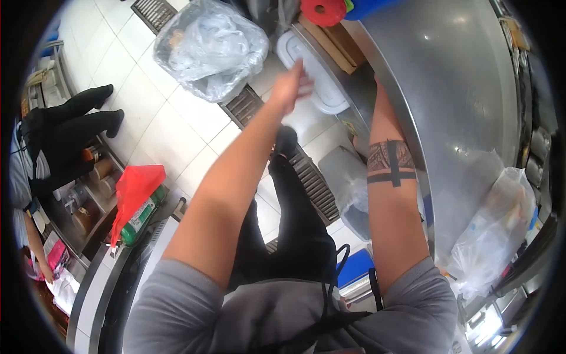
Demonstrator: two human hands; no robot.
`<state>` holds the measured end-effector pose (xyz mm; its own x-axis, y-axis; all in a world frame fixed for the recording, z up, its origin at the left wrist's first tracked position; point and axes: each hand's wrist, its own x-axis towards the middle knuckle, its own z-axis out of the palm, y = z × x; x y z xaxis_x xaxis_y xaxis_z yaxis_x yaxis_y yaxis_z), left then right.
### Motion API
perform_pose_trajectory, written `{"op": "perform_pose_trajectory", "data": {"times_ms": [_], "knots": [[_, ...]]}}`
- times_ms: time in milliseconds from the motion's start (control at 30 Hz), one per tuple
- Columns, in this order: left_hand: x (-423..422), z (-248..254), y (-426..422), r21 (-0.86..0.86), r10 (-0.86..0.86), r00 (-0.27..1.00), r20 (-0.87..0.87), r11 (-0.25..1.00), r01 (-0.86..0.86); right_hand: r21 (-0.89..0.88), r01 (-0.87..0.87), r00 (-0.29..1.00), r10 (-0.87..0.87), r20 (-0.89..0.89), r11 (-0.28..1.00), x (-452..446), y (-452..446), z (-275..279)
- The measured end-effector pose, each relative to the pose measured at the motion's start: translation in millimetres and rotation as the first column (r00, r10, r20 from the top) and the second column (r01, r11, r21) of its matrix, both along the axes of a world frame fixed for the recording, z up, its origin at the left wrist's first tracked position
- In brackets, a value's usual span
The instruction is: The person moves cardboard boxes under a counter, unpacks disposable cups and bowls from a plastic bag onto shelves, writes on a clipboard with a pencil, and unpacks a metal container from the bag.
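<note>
My left hand [290, 87] reaches forward over the floor with its fingers apart and nothing in it. Just beyond and beside its fingers lies a pale plastic lid or bin top [321, 85], low by the counter. My right forearm [392, 159] passes under the edge of the steel counter [448, 88]. That edge hides my right hand, so its fingers and anything they hold cannot be seen. Near where it disappears, a brown cardboard box [336, 44] sits on the shelf below the counter.
A bin lined with clear plastic [212, 50] stands ahead on the white tiles [183, 127]. Drain grates [312, 183] run across the floor. A grey bin [345, 171] is beside my legs. Plastic bags [495, 224] lie at right. Another person [59, 127] stands at left, past a red bag [138, 186].
</note>
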<state>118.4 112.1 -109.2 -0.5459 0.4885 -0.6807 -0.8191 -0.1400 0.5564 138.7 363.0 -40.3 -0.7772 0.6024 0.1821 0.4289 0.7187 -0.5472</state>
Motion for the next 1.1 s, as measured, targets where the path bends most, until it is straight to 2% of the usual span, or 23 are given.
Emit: {"op": "perform_pose_trajectory", "data": {"times_ms": [33, 133, 200, 233, 267, 333, 400, 433, 467, 500, 533, 600, 633, 667, 733, 800, 867, 933, 967, 1000, 1033, 1067, 1100], "knots": [[29.0, -26.4, -19.5, -0.104, -0.003, 0.999, 0.033, 0.995, 0.006, 0.038, -0.015, 1.0, 0.015, 0.005, 0.999, -4.9, -5.8, 5.8], [120.8, -58.0, -100.1, -0.307, -0.204, 0.963, 0.176, 0.918, 0.251, 0.13, -0.07, 0.997, 0.064, 0.046, 0.989, -19.4, -9.7, 2.7], [187.9, -69.8, -154.9, -0.436, -0.176, 0.962, 0.207, 0.864, 0.252, 0.164, -0.116, 0.99, 0.101, 0.096, 0.98, -33.5, -13.9, -4.3], [220.6, -90.5, -191.4, -0.399, -0.233, 0.919, 0.319, 0.846, 0.353, 0.172, -0.137, 0.985, 0.117, 0.124, 0.976, -40.3, -18.0, -8.7], [244.7, -83.2, -214.9, -0.564, -0.334, 0.883, 0.331, 0.68, 0.469, 0.173, -0.156, 0.98, 0.13, 0.151, 0.973, -48.4, -24.6, -10.1], [286.2, -85.2, -269.8, -0.663, -0.571, 0.762, 0.305, 0.447, 0.6, 0.163, -0.17, 0.968, 0.133, 0.212, 0.972, -63.9, -30.3, -20.2], [291.6, -63.1, -304.5, -0.669, -0.731, 0.572, 0.373, 0.215, 0.712, 0.132, -0.151, 0.96, 0.113, 0.255, 0.98, -73.5, -26.5, -31.0], [292.6, -67.7, -319.5, -0.669, -0.726, 0.576, 0.375, 0.218, 0.711, 0.117, -0.137, 0.957, 0.101, 0.272, 0.984, -78.4, -21.3, -36.1], [297.1, -77.6, -335.2, -0.708, -0.767, 0.529, 0.364, 0.141, 0.692, 0.088, -0.105, 0.95, 0.073, 0.304, 0.991, -80.5, -13.2, -40.0], [298.5, -78.8, -343.4, -0.744, -0.803, 0.477, 0.356, 0.065, 0.665, 0.179, -0.145, 0.977, 0.111, 0.184, 0.973, -75.1, -9.7, -36.4], [296.9, -81.5, -348.9, -0.745, -0.802, 0.481, 0.354, 0.069, 0.664, 0.18, -0.148, 0.976, 0.115, 0.183, 0.972, -70.8, -9.2, -35.1], [271.0, -78.7, -344.7, -0.799, -0.73, 0.651, 0.21, 0.255, 0.544, 0.24, -0.169, 0.986, 0.161, 0.053, 0.956, -48.0, -24.1, -0.1], [256.4, -76.9, -338.0, -0.792, -0.719, 0.664, 0.206, 0.276, 0.545, 0.267, -0.174, 0.984, 0.178, 0.008, 0.948, -37.5, -31.5, 15.8], [241.8, -69.5, -328.1, -0.793, -0.719, 0.668, 0.193, 0.287, 0.538, 0.381, -0.132, 0.991, 0.122, 0.05, 0.915, -28.6, -40.6, 27.2], [217.8, -49.4, -302.1, -0.764, -0.603, 0.783, 0.151, 0.431, 0.48, 0.497, -0.084, 0.996, 0.055, 0.073, 0.863, -13.5, -53.2, 42.0], [207.0, -35.1, -278.8, -0.761, -0.607, 0.79, 0.086, 0.472, 0.445, 0.381, -0.063, 0.993, 0.019, 0.117, 0.923, 4.5, -60.0, 44.7], [199.2, -23.1, -256.4, -0.762, -0.595, 0.803, -0.006, 0.523, 0.382, 0.052, 0.077, 0.953, -0.089, 0.291, 0.996, 21.1, -48.7, 1.8], [197.2, -14.3, -245.5, -0.725, -0.649, 0.76, -0.042, 0.543, 0.424, -0.147, -0.12, 0.99, 0.129, 0.057, 0.982, 64.1, -95.4, 46.0], [193.8, -1.6, -242.5, -0.726, -0.66, 0.748, -0.071, 0.549, 0.414, 0.118, -0.233, 0.964, 0.245, -0.098, 0.965, 88.0, -108.6, 33.7], [192.1, 12.0, -240.0, -0.735, -0.695, 0.711, -0.106, 0.537, 0.415, 0.033, -0.282, 0.959, 0.283, -0.016, 0.959, 115.3, -121.0, 21.8], [197.1, 26.2, -240.2, -0.742, -0.73, 0.67, -0.134, 0.522, 0.421, -0.255, -0.13, 0.928, 0.208, 0.308, 0.958, 146.6, -152.3, 44.9], [200.7, 39.5, -244.4, -0.742, -0.742, 0.652, -0.159, 0.525, 0.417, -0.413, -0.263, 0.896, 0.379, 0.231, 0.872, 189.4, -168.7, 27.1], [200.7, 50.4, -251.7, -0.755, -0.773, 0.613, -0.166, 0.499, 0.424, -0.481, -0.402, 0.779, 0.567, 0.266, 0.779, 225.3, -190.3, 38.7]]}}
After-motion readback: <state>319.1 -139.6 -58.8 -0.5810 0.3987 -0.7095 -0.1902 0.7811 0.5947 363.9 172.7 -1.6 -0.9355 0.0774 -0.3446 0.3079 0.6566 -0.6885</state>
